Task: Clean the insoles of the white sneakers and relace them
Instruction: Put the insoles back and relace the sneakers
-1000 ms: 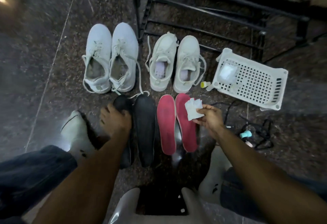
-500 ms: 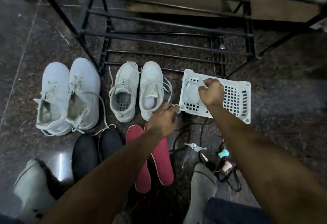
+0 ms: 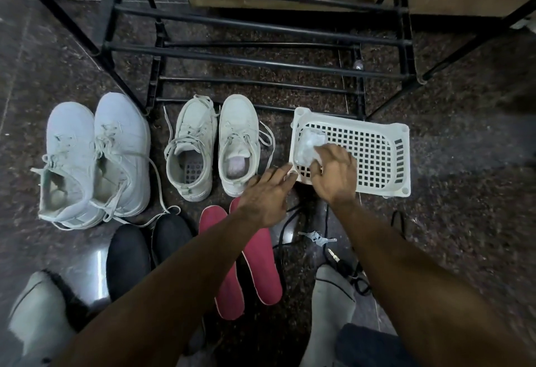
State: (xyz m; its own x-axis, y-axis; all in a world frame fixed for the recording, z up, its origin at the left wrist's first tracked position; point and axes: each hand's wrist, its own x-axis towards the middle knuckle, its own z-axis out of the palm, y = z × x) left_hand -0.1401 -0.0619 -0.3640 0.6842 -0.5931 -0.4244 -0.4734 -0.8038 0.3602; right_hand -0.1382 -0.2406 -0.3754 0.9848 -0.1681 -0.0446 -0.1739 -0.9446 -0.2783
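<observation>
Right hand grip: the right hand (image 3: pixel 333 176) is laid in the white basket (image 3: pixel 401 163), its fingers (image 3: pixel 326 154) curled onto a clear packet of white wipes (image 3: pixel 307 147); whether the packet is actually pinched cannot be told
Left hand grip: the left hand (image 3: pixel 265 197) is held flat with straight fingers, nothing grasped, its fingertips touching the basket's near corner at 9 o'clock from the right hand
Insoles: the red insoles (image 3: pixel 255 262) lie at 6 o'clock from the hands, the black insoles (image 3: pixel 127 259) at 8 o'clock
White sneakers: the small sneakers (image 3: pixel 211 146) stand at 9 o'clock, the large sneakers (image 3: pixel 92 157) beyond them, laces loose
Step advice: the basket is best steadied by the left hand while one wipe is drawn out
</observation>
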